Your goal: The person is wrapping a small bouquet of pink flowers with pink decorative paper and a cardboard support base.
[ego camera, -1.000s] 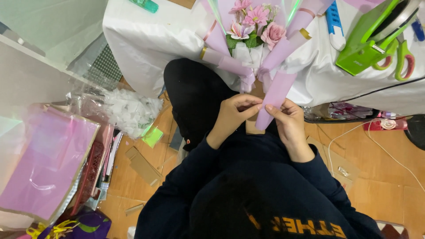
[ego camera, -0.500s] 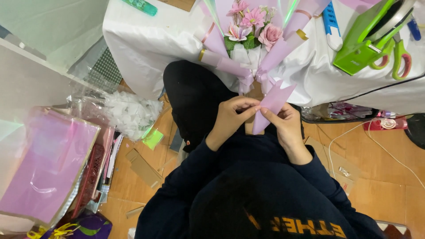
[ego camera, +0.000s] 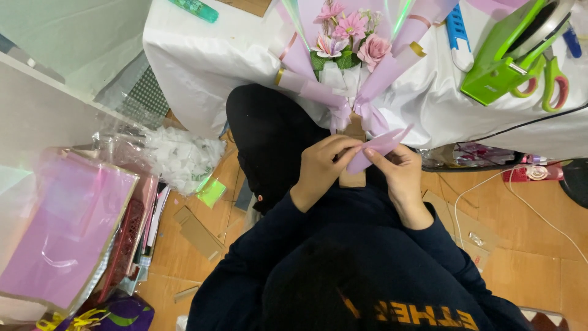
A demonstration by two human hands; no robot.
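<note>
Both hands meet in front of my chest on a lilac paper strip (ego camera: 378,147). My left hand (ego camera: 321,168) pinches its lower end while my right hand (ego camera: 399,175) grips it from the right, fingers curled. The strip points up and right, folded narrow. Just above it lies a bouquet (ego camera: 349,49) of pink flowers wrapped in lilac paper, resting on the white-covered table (ego camera: 202,61) with its tied stem end hanging over the edge towards me. A brown cardboard piece (ego camera: 352,179) shows behind my fingers.
A green tape dispenser (ego camera: 505,61) and green-handled scissors (ego camera: 548,83) lie at the table's right. A blue tool (ego camera: 456,37) sits beside them. On the floor at left are lilac sheets in clear wrap (ego camera: 61,227), crumpled cellophane (ego camera: 177,156) and cardboard scraps (ego camera: 199,233). A white cable (ego camera: 539,208) runs at right.
The lilac strip was long and upright a second ago. It is now folded shorter and tilted to the right between my fingers. My hands stayed in the same place.
</note>
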